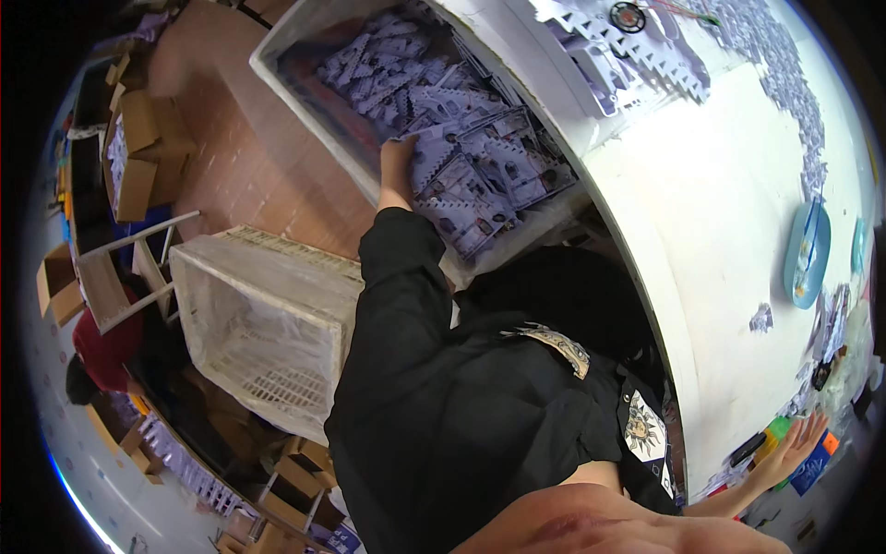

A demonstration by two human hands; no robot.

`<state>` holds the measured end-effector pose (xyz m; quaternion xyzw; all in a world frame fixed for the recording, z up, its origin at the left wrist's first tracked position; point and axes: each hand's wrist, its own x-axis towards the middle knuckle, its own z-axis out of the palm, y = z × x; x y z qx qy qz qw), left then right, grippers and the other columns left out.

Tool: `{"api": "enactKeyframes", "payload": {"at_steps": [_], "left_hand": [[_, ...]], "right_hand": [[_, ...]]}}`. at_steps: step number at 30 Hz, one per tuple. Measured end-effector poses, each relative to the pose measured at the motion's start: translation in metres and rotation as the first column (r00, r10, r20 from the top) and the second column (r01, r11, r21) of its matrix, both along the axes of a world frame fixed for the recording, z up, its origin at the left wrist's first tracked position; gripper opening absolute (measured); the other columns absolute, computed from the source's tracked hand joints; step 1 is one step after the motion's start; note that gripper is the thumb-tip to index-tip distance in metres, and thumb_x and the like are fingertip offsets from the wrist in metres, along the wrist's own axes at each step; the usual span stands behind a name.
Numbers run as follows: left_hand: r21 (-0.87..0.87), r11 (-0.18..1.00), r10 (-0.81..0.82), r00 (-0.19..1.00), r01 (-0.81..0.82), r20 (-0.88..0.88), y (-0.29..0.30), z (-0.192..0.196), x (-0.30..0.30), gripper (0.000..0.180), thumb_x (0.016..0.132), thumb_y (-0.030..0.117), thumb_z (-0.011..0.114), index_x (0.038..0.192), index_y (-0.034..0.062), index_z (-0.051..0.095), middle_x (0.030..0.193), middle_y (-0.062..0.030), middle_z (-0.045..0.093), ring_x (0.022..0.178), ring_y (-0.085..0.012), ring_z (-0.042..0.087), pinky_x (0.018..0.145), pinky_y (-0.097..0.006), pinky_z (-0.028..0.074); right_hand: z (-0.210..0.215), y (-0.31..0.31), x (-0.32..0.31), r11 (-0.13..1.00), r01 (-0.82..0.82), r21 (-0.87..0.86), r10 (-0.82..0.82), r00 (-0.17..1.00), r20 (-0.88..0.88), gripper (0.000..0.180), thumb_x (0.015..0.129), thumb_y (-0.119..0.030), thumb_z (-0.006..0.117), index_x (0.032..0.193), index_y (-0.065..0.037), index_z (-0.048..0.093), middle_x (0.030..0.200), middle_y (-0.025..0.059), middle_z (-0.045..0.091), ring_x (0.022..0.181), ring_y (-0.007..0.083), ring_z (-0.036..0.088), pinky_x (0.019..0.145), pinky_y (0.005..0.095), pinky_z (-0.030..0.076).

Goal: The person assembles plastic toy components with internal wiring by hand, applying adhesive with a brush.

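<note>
My left hand (397,155) reaches down into a large pale crate (355,171), at the near side of a heap of flat white toothed plastic pieces (461,171). Its fingertips touch or sit behind the edge of one piece, and I cannot see whether they grip it. Several of these pieces carry dark printed patches. Far to the right, my right hand (801,451) is open with its fingers spread, over or beside a blue-and-orange packet (814,466) at the white table's near end. It appears to hold nothing.
A second pale crate (268,323) stands tilted by my left side. The white table (674,240) holds toothed parts (637,55), a long pile of small pieces (794,102) and a blue tray (807,254). On the left are a stool (115,286), cardboard boxes (152,152) and a person in red (109,351).
</note>
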<state>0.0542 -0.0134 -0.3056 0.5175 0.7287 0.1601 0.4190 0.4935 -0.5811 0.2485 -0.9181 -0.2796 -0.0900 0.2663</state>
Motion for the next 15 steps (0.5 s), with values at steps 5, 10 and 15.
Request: {"api": "enactKeyframes", "payload": {"at_steps": [5,10,15], "left_hand": [[-0.153,0.976,0.192,0.946,-0.156,0.263,-0.038,0.068,0.043,0.039,0.073,0.031,0.079,0.073,-0.0049,0.063,0.064,-0.0072,0.060,0.049,-0.0172,0.053,0.046,-0.034,0.043],[0.014,0.971,0.235,0.964,-0.239,0.122,-0.015,-0.012,-0.004,0.051,0.068,0.032,0.083,0.092,-0.0077,0.063,0.084,-0.0137,0.064,0.059,-0.0215,0.058,0.053,-0.035,0.048],[0.023,0.925,0.374,0.903,-0.378,-0.213,-0.040,0.066,0.067,0.104,0.056,0.026,0.089,0.136,-0.0076,0.032,0.126,-0.0251,0.050,0.116,-0.0297,0.051,0.089,-0.039,0.048]], "right_hand": [[-0.008,0.013,-0.012,0.996,-0.063,-0.064,0.064,0.998,0.014,0.049,0.099,-0.017,0.048,0.143,-0.001,0.034,0.143,0.0140,0.042,0.130,0.0285,0.044,0.107,0.0395,0.035],[-0.006,0.033,-0.006,0.992,-0.127,-0.016,0.126,0.992,-0.018,0.048,0.099,-0.017,0.047,0.143,-0.002,0.035,0.144,0.0136,0.042,0.128,0.0288,0.045,0.107,0.0403,0.036],[-0.006,0.023,-0.015,0.993,-0.094,-0.070,0.094,0.996,-0.003,0.048,0.099,-0.018,0.047,0.143,-0.002,0.035,0.143,0.0137,0.043,0.127,0.0288,0.046,0.106,0.0397,0.037]]}}
